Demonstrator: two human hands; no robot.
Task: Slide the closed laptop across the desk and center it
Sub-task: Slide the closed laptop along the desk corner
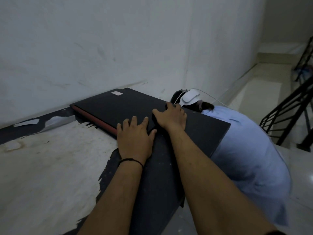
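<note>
A closed black laptop [116,107] with a red strip along its near edge and a pale sticker on the lid lies at the back of the desk [50,167], close to the wall. My left hand [135,138] rests flat on the laptop's near right corner, fingers spread, a dark band on the wrist. My right hand [171,117] presses on the lid's right edge, fingers curled over the far side. Both forearms reach in from the bottom of the view.
The desk's black surface is worn to pale patches at left. A white wall [101,48] runs behind it. A second person in a light blue shirt [245,158], wearing a white head device [189,97], bends low beside the desk's right end. A black stair railing [291,107] stands at right.
</note>
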